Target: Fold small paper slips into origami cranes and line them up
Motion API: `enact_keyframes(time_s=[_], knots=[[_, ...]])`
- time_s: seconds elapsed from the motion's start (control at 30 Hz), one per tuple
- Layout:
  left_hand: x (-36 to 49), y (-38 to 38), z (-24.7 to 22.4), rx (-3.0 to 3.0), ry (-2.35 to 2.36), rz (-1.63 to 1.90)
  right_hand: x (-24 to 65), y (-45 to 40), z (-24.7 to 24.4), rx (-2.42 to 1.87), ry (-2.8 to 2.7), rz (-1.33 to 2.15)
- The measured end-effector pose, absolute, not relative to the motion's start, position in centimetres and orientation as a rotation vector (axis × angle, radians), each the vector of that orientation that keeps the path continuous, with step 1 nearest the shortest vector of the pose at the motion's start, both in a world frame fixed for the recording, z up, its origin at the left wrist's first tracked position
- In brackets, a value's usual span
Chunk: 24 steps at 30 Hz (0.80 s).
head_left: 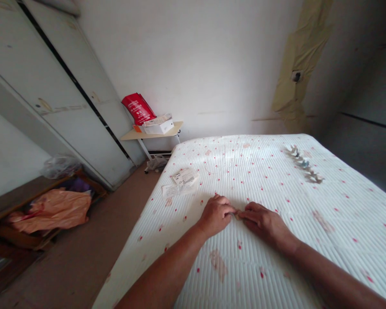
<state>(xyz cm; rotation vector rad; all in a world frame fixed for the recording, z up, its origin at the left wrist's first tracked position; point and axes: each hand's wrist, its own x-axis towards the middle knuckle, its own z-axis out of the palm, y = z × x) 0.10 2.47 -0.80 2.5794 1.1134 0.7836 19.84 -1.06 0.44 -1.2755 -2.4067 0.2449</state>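
Over the middle of the bed, my left hand point(216, 214) and my right hand point(264, 219) meet fingertip to fingertip. Both pinch a small, brownish folded piece of paper point(237, 215), mostly covered by the fingers. To the left of my left hand lie printed slips of paper point(185, 177), partly overlapping. Farther off to the right, a row of small folded paper pieces point(304, 164) stands on the bedcover, some whitish and one bluish; their exact shapes are too small to make out.
The bed has a white ribbed cover point(244, 180) with red dots. Beyond its far left corner, a small table point(133, 135) bears a red bag point(138, 108) and a white box point(159, 127). A wardrobe point(80, 103) and a shelf with an orange plastic bag point(56, 210) stand left.
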Motion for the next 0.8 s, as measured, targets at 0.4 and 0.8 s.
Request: enact_keyframes(time_s=[0.4, 0.8], knots=[[0.4, 2.5, -1.2, 2.528, 1.150, 0.816, 18.8, -0.9, 0.4, -1.296, -2.414, 0.173], [0.2, 1.8, -1.2, 2.562, 1.148, 0.875, 18.6, -0.8, 1.6, -1.439, -2.198, 0.555]])
